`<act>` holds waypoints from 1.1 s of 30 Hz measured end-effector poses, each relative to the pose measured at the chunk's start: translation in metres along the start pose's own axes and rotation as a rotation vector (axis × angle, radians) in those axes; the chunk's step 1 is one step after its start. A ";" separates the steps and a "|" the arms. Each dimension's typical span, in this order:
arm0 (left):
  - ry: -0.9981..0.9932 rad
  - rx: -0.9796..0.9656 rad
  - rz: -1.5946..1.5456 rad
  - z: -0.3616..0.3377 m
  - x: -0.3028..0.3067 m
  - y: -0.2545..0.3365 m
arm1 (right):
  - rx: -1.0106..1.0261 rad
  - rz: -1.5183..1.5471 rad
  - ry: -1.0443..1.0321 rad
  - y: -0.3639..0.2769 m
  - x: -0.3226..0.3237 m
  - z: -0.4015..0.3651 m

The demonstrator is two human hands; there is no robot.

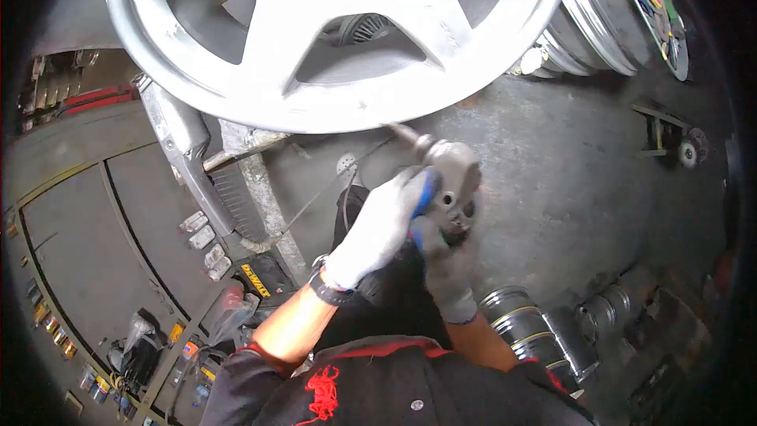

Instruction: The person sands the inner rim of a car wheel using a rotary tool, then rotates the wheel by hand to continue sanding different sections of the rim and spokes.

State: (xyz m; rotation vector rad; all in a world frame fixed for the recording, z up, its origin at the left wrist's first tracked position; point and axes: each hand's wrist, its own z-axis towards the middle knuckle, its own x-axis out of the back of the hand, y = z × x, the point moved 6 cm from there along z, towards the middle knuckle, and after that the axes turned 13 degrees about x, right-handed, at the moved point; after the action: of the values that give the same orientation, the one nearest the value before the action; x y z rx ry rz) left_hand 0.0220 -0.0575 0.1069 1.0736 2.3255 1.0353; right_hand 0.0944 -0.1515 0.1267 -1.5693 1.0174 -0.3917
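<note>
A large silver alloy wheel with broad spokes fills the top of the view. Just below its lower rim is a worn grey power tool with a narrow tapered bit, its tip at or very near the rim edge; contact is not certain. My left hand, in a white and blue work glove, is closed around the tool's body from the left. Lower down, my right hand, gloved and slightly blurred, wraps the tool's rear part. Its fingers are partly hidden.
A metal stand is beneath the wheel on the left. More wheels lean at the upper right. Stacked shiny cylinders lie at the lower right. A black DeWalt item and a plastic bag are at the lower left.
</note>
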 end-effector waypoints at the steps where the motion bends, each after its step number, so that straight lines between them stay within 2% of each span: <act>1: -0.066 0.020 -0.097 0.009 -0.013 0.001 | 0.078 -0.136 -0.007 -0.011 0.007 0.003; 2: -0.150 0.046 -0.226 0.016 -0.028 0.001 | 0.157 -0.271 -0.019 -0.021 0.015 0.006; 3: -0.210 0.039 -0.277 0.022 -0.038 0.006 | 0.342 -0.404 -0.040 -0.027 0.024 0.014; 4: -0.269 0.032 -0.327 0.027 -0.046 0.011 | 0.341 -0.413 -0.045 -0.030 0.029 0.018; 6: -0.341 -0.044 -0.349 0.038 -0.054 0.019 | 0.268 -0.209 0.031 -0.039 0.030 0.025; 7: -0.401 -0.026 -0.402 0.040 -0.059 0.019 | 0.273 -0.261 0.169 -0.034 0.035 0.020; 8: -0.459 -0.008 -0.454 0.041 -0.061 0.019 | 0.272 -0.263 0.163 -0.029 0.036 0.018; 11: -0.451 0.049 -0.470 0.033 -0.049 0.009 | 0.333 -0.393 0.153 -0.022 0.036 0.009; 13: -0.446 0.085 -0.473 0.019 -0.040 0.004 | 0.364 -0.564 0.021 -0.020 0.024 -0.004; 14: -0.354 0.146 -0.496 0.011 -0.032 0.002 | 0.361 -0.557 0.021 -0.017 0.020 -0.012; 15: -0.263 0.204 -0.519 0.003 -0.022 0.001 | 0.221 -0.454 -0.044 -0.005 0.013 -0.019; 16: -0.258 0.205 -0.516 -0.006 -0.012 0.003 | 0.082 -0.350 -0.109 0.008 0.004 -0.025; 17: -0.227 0.227 -0.410 -0.015 0.003 0.002 | 0.175 -0.438 -0.134 0.008 -0.002 -0.025; 18: -0.197 0.248 -0.303 -0.022 0.013 0.001 | 0.175 -0.432 -0.135 0.012 -0.012 -0.028; 20: -0.165 0.194 -0.430 -0.025 0.024 -0.013 | 0.026 -0.137 0.041 0.025 -0.020 -0.036; 21: -0.123 0.250 -0.449 -0.028 0.028 -0.021 | 0.095 -0.164 -0.089 0.018 -0.028 -0.024; 26: -0.030 0.331 -0.352 -0.022 0.020 -0.006 | -0.052 -0.145 -0.039 0.015 -0.018 -0.017; 28: -0.109 0.299 -0.460 -0.012 -0.001 0.003 | -0.095 -0.189 -0.012 0.010 -0.002 -0.011; 29: -0.212 0.189 -0.400 0.000 -0.010 -0.003 | 0.094 -0.301 -0.044 -0.005 0.003 0.000; 30: -0.273 0.158 -0.525 0.007 -0.025 0.003 | 0.281 -0.410 -0.078 -0.021 0.005 0.007; 32: -0.426 0.069 -0.559 0.023 -0.045 0.012 | 0.194 -0.330 -0.027 -0.043 0.011 0.020; 33: -0.426 0.068 -0.567 0.030 -0.048 0.010 | 0.158 -0.349 0.178 -0.042 0.017 0.013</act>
State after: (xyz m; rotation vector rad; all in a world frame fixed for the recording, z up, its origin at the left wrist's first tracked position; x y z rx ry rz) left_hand 0.0754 -0.0762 0.0955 0.5252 2.1217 0.4609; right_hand 0.1291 -0.1584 0.1569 -1.5884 0.8207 -0.8451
